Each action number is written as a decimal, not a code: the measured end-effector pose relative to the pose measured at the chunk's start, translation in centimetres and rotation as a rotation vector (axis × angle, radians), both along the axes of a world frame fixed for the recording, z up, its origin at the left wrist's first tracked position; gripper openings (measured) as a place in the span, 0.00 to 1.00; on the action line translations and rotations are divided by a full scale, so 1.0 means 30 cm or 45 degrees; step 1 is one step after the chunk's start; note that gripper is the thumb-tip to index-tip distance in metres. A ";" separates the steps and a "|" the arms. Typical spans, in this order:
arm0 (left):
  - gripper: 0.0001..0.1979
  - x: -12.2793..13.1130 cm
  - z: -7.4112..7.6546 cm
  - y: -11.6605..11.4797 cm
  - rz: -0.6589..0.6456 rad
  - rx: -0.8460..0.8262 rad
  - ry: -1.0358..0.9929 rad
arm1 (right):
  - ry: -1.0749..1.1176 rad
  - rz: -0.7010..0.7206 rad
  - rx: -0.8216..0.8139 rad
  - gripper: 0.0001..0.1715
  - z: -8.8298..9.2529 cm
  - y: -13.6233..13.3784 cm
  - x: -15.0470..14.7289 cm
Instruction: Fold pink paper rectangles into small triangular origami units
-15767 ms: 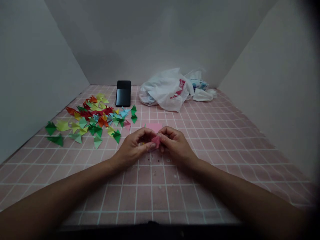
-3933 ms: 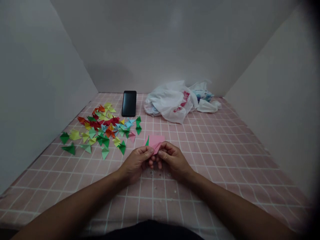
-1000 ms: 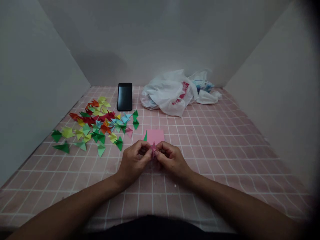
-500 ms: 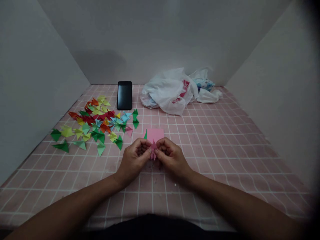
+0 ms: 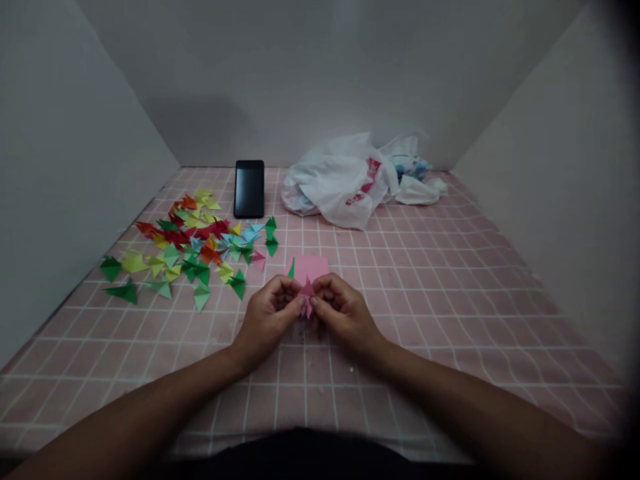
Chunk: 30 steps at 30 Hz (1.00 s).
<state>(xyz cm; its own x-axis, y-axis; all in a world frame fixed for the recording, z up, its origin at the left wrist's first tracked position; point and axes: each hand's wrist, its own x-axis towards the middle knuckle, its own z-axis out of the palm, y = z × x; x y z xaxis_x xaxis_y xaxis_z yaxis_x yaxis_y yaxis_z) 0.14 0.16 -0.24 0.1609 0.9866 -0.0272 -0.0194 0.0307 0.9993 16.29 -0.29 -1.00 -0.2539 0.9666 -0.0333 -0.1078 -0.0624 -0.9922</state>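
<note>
A small folded piece of pink origami paper (image 5: pixel 307 291), pointed at the top and bottom, is pinched between both hands. My left hand (image 5: pixel 273 313) is closed on its left side, the thumb pressing the front. On the opposite side my right hand (image 5: pixel 347 317) grips it the same way, its other fingers curled behind. Just beyond the hands lies a square of pink paper (image 5: pixel 315 265), partly hidden by them. A green paper sliver (image 5: pixel 291 268) shows at that square's left edge.
Many folded paper cranes (image 5: pixel 195 270) in several colours spread over the left side. A black phone (image 5: pixel 249 189) lies behind them. Crumpled white plastic bags (image 5: pixel 345 180) sit at the back. A pink checked cloth (image 5: pixel 450 300) covers the table, with walls on three sides.
Both hands stay in almost the same place. The pink origami has tilted or spread slightly between the fingers, and its upper part looks wider now.
</note>
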 end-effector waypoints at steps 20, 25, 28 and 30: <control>0.06 -0.020 0.029 0.001 -0.042 0.056 0.032 | 0.061 0.050 -0.023 0.04 -0.002 -0.002 0.017; 0.06 -0.011 0.019 0.003 0.014 0.055 0.008 | 0.064 0.061 0.005 0.04 -0.004 0.000 0.013; 0.06 -0.009 0.016 -0.001 0.083 0.124 0.076 | 0.159 0.081 0.004 0.07 0.002 0.000 0.011; 0.05 -0.011 0.018 -0.005 0.120 0.232 0.179 | 0.202 0.092 0.008 0.10 0.006 0.000 0.011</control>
<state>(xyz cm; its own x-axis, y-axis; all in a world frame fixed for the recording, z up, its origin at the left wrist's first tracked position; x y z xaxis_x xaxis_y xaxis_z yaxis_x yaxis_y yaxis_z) -0.20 0.01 0.31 0.0752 0.9878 0.1366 0.1263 -0.1453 0.9813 16.63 -0.29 -0.82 -0.3246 0.9457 0.0191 -0.2587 -0.0693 -0.9635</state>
